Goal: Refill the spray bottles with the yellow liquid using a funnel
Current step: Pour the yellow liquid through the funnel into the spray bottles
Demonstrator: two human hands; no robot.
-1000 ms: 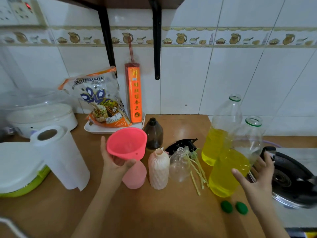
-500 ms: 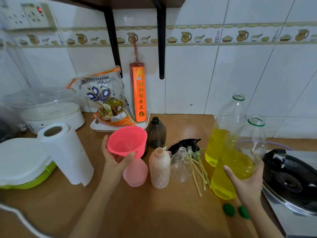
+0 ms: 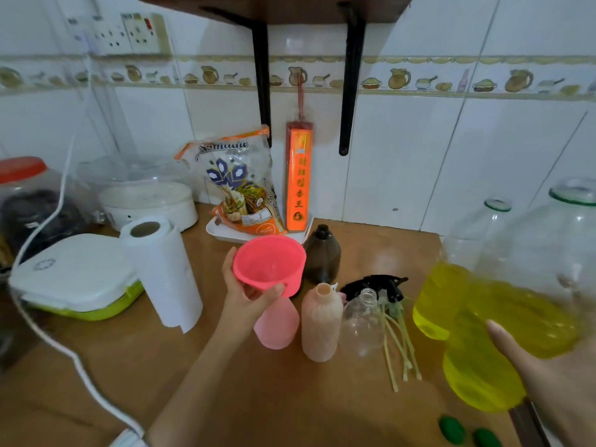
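Pink funnel [image 3: 269, 264] pinched in left hand [image 3: 245, 298]; right hand [image 3: 545, 369] clasps big half-full yellow-liquid bottle [image 3: 529, 304].

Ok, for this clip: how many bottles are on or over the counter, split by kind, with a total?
Small spray bottles without heads: 4 (pink, peach, clear, brown)
Large bottles of yellow liquid: 2 (one standing, one gripped by the right hand at)
Total: 6
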